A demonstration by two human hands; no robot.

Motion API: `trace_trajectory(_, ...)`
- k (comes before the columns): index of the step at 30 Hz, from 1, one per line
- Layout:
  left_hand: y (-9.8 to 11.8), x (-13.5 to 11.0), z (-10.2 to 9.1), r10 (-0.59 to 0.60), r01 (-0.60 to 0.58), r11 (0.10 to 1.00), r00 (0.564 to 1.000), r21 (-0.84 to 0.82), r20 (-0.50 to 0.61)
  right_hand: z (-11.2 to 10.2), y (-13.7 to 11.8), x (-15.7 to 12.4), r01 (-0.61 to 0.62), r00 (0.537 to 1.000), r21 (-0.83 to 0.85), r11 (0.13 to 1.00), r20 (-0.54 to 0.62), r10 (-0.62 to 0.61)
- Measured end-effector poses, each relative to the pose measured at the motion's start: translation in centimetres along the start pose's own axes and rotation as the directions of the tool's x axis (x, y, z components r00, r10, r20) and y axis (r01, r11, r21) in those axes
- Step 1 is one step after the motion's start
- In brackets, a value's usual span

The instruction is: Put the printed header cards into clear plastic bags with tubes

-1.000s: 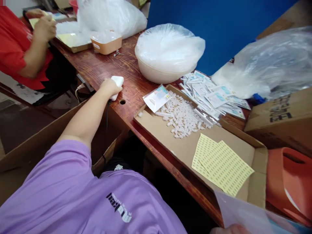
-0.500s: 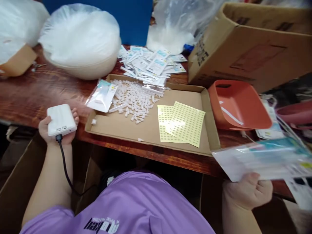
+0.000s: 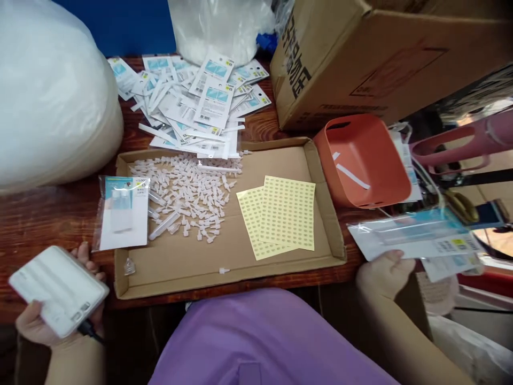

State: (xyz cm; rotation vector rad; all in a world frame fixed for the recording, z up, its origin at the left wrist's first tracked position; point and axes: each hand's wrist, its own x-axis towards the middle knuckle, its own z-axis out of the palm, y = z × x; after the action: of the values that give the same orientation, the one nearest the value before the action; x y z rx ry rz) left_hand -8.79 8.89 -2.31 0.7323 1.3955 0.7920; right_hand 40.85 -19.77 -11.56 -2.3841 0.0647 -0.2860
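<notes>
My left hand [image 3: 36, 323] is closed around a white power bank [image 3: 60, 289], thumb on its near side, with a black cable plugged into its end. At the right, my right hand [image 3: 387, 272] pinches the lower edge of a clear plastic packet [image 3: 417, 235] with a blue-and-white card inside. A shallow cardboard tray [image 3: 168, 272] lies between the hands. In it are a pile of small white plastic nozzles [image 3: 196, 198] and two overlapping yellow sticker sheets [image 3: 286, 214]. A packaged card showing bottles [image 3: 122, 211] rests over the tray's left edge.
Many blue-and-white packets [image 3: 192, 101] are heaped behind the tray. An orange-red plastic bin [image 3: 364, 160] holding white strips stands right of it, before a large cardboard box [image 3: 385, 69]. A big white plastic-wrapped bundle [image 3: 52, 101] fills the left back. Scissors [image 3: 460, 206] lie far right.
The view has shifted and turned toward the right. My left hand, still gripping the power bank, now appears lower and further left. The right hand keeps hold of the packet.
</notes>
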Motion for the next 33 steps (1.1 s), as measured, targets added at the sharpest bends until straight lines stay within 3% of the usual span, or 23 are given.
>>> trace_trajectory(2, 0.7, -1.0, 1.7, 0.138, -0.135, 0.990, 0.988, 0.043, -0.066, -0.2, -0.5, -0.2, -0.023, 0.999, -0.069, 0.997, 0.026, 0.025)
trace_trajectory(4, 1.2, -1.2, 2.3, 0.107, -0.107, 0.994, 0.993, 0.013, -0.051, -0.3, -0.9, -0.2, -0.048, 0.997, -0.124, 0.991, 0.050, 0.054)
trace_trajectory(11, 2.8, -0.2, 1.1, -0.009, 0.015, 0.993, 0.999, -0.116, 0.047, 0.3, -1.2, 0.0, -0.047, 0.992, -0.230, 0.972, 0.102, 0.072)
trace_trajectory(16, 3.1, -0.8, 2.1, 0.027, -0.019, 0.988, 0.999, -0.155, 0.047, 0.1, -1.3, -0.1, 0.009, 0.989, -0.234, 0.972, 0.148, 0.027)
trace_trajectory(27, 2.5, -0.6, 2.1, 0.075, -0.062, 0.970, 0.996, -0.235, 0.048, 0.0, -1.0, -0.2, 0.066, 0.983, -0.255, 0.965, 0.181, -0.020)
trace_trajectory(33, 2.4, -0.5, 1.9, 0.100, -0.089, 0.985, 0.992, -0.145, 0.074, 0.0, -1.2, -0.2, 0.080, 0.979, -0.262, 0.962, 0.204, -0.026)
